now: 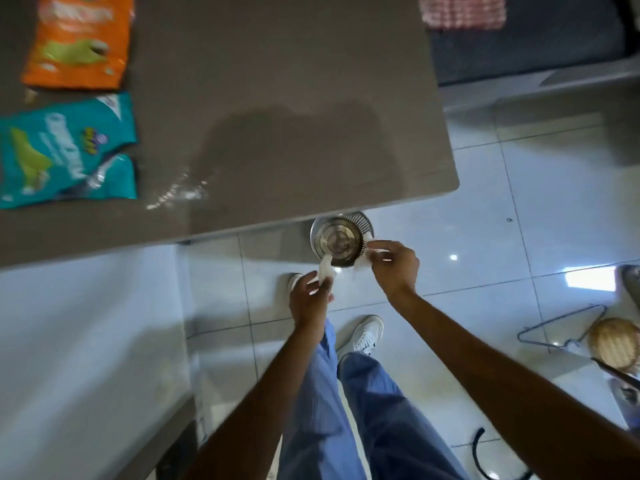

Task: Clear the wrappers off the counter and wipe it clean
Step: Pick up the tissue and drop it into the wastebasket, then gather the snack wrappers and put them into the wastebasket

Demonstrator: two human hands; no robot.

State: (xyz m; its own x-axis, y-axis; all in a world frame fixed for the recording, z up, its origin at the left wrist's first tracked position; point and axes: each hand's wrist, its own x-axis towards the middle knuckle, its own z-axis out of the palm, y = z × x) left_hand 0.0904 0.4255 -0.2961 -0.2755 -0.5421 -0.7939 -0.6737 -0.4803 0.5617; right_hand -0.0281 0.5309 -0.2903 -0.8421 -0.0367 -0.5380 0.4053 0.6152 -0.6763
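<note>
White tissue (325, 270) btwn both hands' fingers (375, 259)

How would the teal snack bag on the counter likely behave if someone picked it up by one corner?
The teal snack bag looks creased and partly folded, so it would probably flop rather than hold its shape. It lies fairly flat on the counter, which suggests it is light, perhaps near empty. Its glossy film may be slippery in a pinch.
</note>
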